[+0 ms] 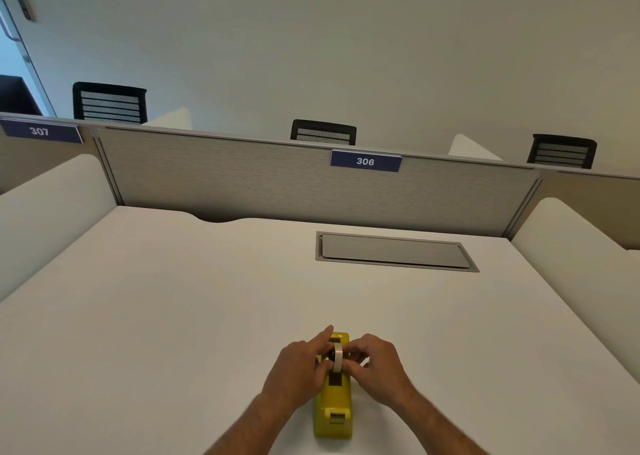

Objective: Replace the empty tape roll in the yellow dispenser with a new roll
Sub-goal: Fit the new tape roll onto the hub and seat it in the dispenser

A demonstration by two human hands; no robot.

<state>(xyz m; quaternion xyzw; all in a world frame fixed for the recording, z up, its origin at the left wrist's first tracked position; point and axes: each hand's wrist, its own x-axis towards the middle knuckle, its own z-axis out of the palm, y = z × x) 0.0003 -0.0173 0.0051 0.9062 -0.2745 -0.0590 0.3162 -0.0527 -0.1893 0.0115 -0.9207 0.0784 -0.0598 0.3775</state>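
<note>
Head cam: the yellow dispenser (333, 399) sits on the white tabletop (173, 316) near the front edge, long axis running straight away from the person, cutter end closest to the camera. A pale tape roll (337, 357) stands on edge in the slot at the far half. Left hand (298, 368) and right hand (377, 368) pinch it from either side, each grip narrow and closed on the roll, left index finger pointing forward. Behind it there's a grey cable hatch (394, 252) and a divider tagged 306 (365, 161).
</note>
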